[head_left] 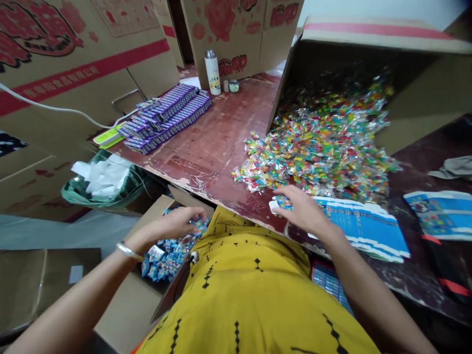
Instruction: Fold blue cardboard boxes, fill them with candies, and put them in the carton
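My left hand [180, 221], with a bracelet at the wrist, has its fingers curled over a small blue candy packet [200, 226] above an open cardboard box [157, 214]. Many similar blue packets [165, 260] fill that box. At the table's front edge, my right hand [300, 209] pinches a small blue carton [283, 202] with a white flap. Just right of this hand lies a fanned stack of flat blue cartons [363, 223]. Beyond it, a heap of clear-wrapped colourful candies [317, 152] spills from a large tipped cardboard box [413, 98].
Stacked purple boxes [165, 115] stand on the red table [221, 132] near a white bottle [212, 73] and a small jar [234, 86]. A green bag [79, 191] with white scraps sits left. More blue cartons [442, 214] and a black-and-red object [448, 270] lie right.
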`<state>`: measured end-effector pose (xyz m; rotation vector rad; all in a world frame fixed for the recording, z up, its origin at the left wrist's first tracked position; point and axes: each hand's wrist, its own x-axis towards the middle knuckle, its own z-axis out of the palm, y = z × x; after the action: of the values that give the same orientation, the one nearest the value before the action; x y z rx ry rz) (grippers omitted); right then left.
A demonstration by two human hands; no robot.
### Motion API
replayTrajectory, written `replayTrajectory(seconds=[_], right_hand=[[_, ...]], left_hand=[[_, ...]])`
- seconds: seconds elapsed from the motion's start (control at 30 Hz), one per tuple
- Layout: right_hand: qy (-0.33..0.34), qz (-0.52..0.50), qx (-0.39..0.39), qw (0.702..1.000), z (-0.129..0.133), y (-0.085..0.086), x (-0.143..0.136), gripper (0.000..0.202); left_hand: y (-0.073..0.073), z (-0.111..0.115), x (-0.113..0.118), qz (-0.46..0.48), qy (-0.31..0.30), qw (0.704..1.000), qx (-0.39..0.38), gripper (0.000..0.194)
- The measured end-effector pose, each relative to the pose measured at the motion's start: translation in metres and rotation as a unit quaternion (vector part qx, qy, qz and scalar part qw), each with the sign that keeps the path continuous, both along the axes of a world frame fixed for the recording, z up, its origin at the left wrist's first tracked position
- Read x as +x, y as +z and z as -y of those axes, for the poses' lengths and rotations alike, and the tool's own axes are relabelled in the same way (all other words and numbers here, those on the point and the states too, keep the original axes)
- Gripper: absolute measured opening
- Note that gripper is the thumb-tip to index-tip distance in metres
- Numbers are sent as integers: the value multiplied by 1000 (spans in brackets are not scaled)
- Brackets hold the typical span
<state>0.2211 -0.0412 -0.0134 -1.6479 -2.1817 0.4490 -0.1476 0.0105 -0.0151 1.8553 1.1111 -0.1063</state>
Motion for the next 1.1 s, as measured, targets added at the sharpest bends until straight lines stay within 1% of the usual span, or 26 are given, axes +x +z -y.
replayTrajectory(seconds=[0.03, 0.07, 0.1, 0.13, 0.2, 0.27, 0.37, 0.43, 0.5, 0.57, 0.6, 0.63, 0.7, 0.73, 0.77, 0.8, 0.83, 0.9, 0.93, 1.0, 1.03, 1.07, 1.1], right_hand=[[-27, 41, -3, 999, -3, -1, 16, 38], [-33, 78, -12, 996, -6, -3, 30, 38], [-30, 109, -21, 993, -8, -4, 41, 41], [-21, 132, -30, 991, -10, -5, 49, 45], [-3, 157, -43, 987, -14, -5, 56, 49], [4, 171, -53, 984, -18, -5, 55, 47], [9, 187, -77, 979, -26, -3, 51, 46], [12, 187, -91, 978, -30, -1, 50, 48], [16, 180, -94, 979, -30, 4, 48, 43], [30, 164, -80, 983, -24, 12, 43, 29], [43, 152, -67, 985, -20, 16, 40, 21], [58, 140, -52, 987, -15, 21, 36, 14], [85, 115, -24, 989, -4, 30, 26, 8], [95, 107, -14, 990, 0, 34, 21, 8], [103, 99, -5, 990, 4, 38, 16, 9], [109, 89, 4, 990, 6, 40, 12, 11], [115, 75, 15, 990, 8, 42, 8, 13], [108, 30, 55, 992, 11, 44, 2, 21], [85, 4, 83, 993, 12, 43, 0, 27], [6, -39, 134, 990, 16, 40, -3, 40], [-32, -53, 145, 988, 18, 37, -4, 44], [-58, -65, 141, 986, 21, 34, -6, 46], [-63, -75, 123, 988, 23, 30, -8, 48]], left_hand=[[0, -1, -11, -31, -11, 999, 3, 29], [0, 0, -16, -45, -18, 999, 10, 32], [0, 1, -16, -44, -21, 999, 18, 34], [1, 2, -10, -32, -22, 999, 31, 33], [3, 6, 17, 7, -22, 998, 63, 27], [5, 10, 56, 73, -20, 993, 92, 20], [5, 13, 117, 170, -28, 974, 149, 14], [4, 11, 150, 220, -15, 956, 192, 11], [3, 6, 173, 254, -6, 940, 228, 10], [2, -2, 188, 272, 3, 933, 235, 11], [2, -5, 192, 278, 3, 936, 216, 12], [2, -9, 194, 284, -5, 942, 178, 14], [0, -14, 196, 305, -38, 950, 48, 22], [-2, -16, 195, 320, -51, 946, -30, 26], [-3, -16, 194, 336, -52, 934, -106, 29], [-5, -15, 192, 353, -38, 919, -174, 31], [-6, -13, 190, 369, -11, 900, -230, 33], [-7, -8, 186, 396, 53, 862, -311, 36], [-7, -5, 183, 410, 79, 843, -340, 37], [-7, 1, 179, 444, 115, 805, -377, 39], [-8, 3, 177, 462, 125, 788, -388, 42], [-8, 5, 175, 478, 132, 773, -395, 45], [-8, 7, 174, 491, 139, 763, -397, 49]])
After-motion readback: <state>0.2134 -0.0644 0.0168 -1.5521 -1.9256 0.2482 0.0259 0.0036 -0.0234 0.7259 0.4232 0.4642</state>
